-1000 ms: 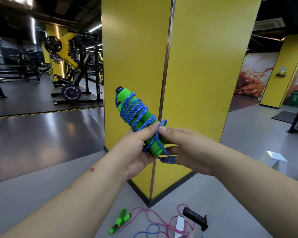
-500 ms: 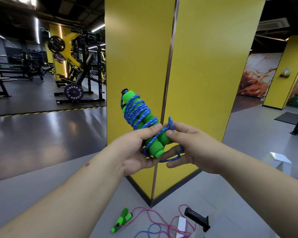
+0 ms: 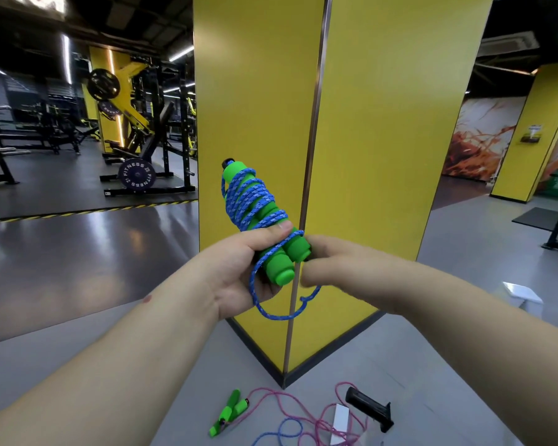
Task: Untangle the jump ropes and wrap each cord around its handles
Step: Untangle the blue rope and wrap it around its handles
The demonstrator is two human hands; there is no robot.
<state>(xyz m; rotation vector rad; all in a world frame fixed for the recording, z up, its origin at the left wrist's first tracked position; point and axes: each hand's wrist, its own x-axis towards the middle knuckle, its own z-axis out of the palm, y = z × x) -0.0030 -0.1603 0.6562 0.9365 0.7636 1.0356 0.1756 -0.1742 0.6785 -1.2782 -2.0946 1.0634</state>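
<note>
Left hand [image 3: 239, 265] grips green handles [image 3: 271, 239]; right hand [image 3: 339, 268] now pinches cord [image 3: 264, 304], loop slacker.

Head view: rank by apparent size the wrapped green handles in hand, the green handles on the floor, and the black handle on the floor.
1. Wrapped green handles, largest, though nearest the camera.
2. Floor green handles and black handle look alike; not ranked.

— What did you have?
— My left hand [image 3: 236, 272] gripped green handles [image 3: 271, 233] wrapped in blue cord [image 3: 250, 196]; my right hand [image 3: 342, 268] touched their lower end, a loop hanging below.
</note>
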